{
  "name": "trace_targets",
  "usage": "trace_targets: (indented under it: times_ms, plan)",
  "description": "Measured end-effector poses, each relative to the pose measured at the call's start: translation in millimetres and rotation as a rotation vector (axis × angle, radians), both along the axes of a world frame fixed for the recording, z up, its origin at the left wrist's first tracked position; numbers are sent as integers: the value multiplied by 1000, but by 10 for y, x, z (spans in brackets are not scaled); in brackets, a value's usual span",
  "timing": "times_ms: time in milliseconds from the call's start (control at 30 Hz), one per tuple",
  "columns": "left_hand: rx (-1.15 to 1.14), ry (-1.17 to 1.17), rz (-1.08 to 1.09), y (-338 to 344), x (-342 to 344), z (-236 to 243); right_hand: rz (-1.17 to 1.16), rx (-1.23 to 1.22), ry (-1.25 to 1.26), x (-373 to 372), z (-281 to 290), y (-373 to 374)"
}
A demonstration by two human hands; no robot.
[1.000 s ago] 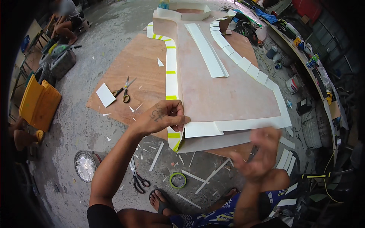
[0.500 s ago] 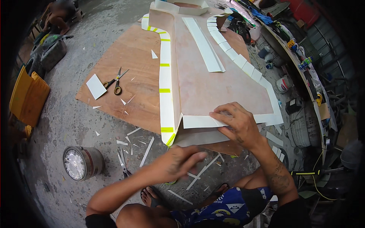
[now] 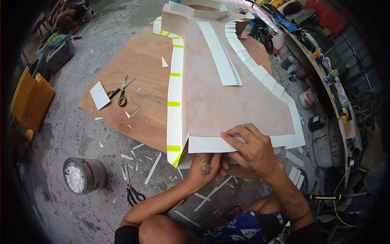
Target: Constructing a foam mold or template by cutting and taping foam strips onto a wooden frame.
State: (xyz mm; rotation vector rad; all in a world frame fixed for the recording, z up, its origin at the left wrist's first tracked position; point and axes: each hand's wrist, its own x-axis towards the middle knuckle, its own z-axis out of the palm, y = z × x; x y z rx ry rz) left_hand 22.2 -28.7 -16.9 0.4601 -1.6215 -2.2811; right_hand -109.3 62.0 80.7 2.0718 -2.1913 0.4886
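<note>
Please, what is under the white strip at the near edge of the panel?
Below the white strip, part of the left hand shows; the rest is covered, so what its fingers touch cannot be seen.

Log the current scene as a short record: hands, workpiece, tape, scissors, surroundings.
Left hand: just below the white strip, fingertips partly hidden
Right hand: fingers on the white strip
Workpiece: pinkish panel, edged with white pieces
Tape: yellow-green bands across the left border
Scissors: one pair on the plywood board, another pair on the floor
Surroundings: metal can and white offcuts on the floor
</note>
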Motion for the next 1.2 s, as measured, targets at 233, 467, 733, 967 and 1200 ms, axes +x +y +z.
trace_targets:
  times_ms: [233, 467, 733, 967, 1200]
  plan:
    - [-33, -5, 20, -33, 40, -44, 36, 30, 11, -41, 0, -12]
    - [3, -17, -13, -62, 73, -6, 26, 30, 10, -38, -15, -8]
    - [92, -44, -25, -89, 124, 13, 21, -4, 11, -17, -33, -24]
    - [158, -80, 20, -73, 123, 45, 5, -25, -42, 13, -14, -55]
    - [-117, -36, 57, -116, 12, 121, 14, -12, 6, -23, 94, -111]
